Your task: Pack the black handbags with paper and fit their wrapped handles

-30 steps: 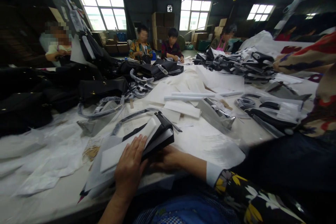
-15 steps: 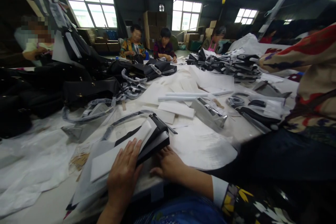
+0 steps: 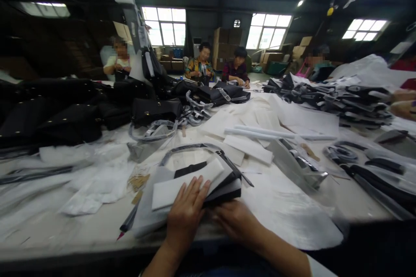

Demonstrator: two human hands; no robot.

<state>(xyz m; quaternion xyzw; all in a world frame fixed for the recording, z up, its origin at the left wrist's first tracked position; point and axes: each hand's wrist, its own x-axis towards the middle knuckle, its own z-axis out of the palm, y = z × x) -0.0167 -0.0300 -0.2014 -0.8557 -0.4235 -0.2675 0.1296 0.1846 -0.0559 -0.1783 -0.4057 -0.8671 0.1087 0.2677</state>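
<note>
- Left hand's grip (image 3: 186, 212): one hand, fingers straight and laid flat, clasping nothing visible; it rests on one white foam pad (image 3: 169, 191).
- Right hand's grip (image 3: 238, 218): one hand, fingers partly bent at the bag's near right edge; the tips are lost in shadow, so how far they close, or on what, I cannot tell.
- One black bag (image 3: 232, 194) lies at the table's (image 3: 87, 231) near edge, under the pad, with one wrapped handle (image 3: 177, 149) arching behind it.
- Beyond it: two thin white rolls (image 3: 243, 132) side by side, and one loose foam strip (image 3: 248, 149) just nearer.
- Two grey pieces: one left (image 3: 141, 150), one right (image 3: 294, 162).
- Far left, a pile of black bags (image 3: 69, 119), too overlapped to count.
- Four people (image 3: 198, 67) beyond the table; one blurred hand (image 3: 403, 106) at the right edge.
- Four windows (image 3: 164, 26), the leftmost dim.
</note>
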